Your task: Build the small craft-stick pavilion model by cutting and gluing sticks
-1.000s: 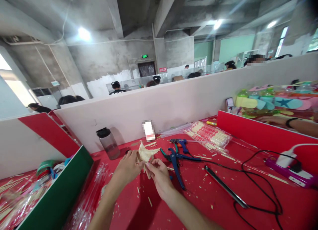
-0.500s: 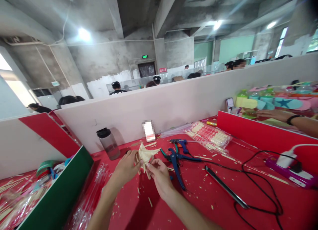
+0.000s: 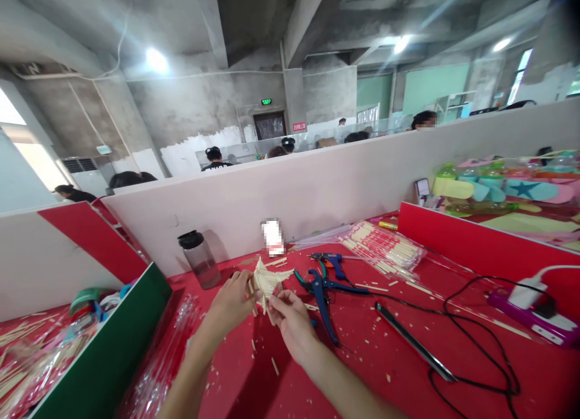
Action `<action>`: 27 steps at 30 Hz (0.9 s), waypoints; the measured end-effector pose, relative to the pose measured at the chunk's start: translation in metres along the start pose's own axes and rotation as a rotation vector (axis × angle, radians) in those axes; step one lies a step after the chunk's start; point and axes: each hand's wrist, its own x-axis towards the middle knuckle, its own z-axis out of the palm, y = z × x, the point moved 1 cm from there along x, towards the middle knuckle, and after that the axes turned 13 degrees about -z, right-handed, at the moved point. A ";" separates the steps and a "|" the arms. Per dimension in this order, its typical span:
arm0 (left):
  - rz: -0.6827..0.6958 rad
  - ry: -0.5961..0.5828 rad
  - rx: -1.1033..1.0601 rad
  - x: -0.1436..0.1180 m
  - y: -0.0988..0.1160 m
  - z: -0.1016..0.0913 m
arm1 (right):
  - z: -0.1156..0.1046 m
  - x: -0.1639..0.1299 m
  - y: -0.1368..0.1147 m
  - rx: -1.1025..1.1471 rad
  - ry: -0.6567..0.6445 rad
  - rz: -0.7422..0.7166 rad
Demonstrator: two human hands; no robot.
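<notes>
— Red worktable [image 3: 362,371], grey partition behind. What's changed?

— Little: left hand [image 3: 233,298] and right hand [image 3: 290,316] still pinch the splayed bamboo-stick piece [image 3: 267,279] above the table, beside the blue pliers [image 3: 324,286]. The neighbour's arm has gone from the right bay.

— Any writing?

— Green exit sign [image 3: 266,101], too small to read.

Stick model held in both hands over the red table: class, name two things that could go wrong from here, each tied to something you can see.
1. The stick model looks thin and fragile; the left hand and right hand pinch it from both sides, so a hard squeeze might snap a piece.
2. The open blue cutters lie right beside the right hand; a careless move could catch the blades.
</notes>
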 end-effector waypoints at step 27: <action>-0.036 0.023 0.079 -0.002 0.006 -0.001 | 0.003 0.004 -0.001 -0.126 -0.062 -0.054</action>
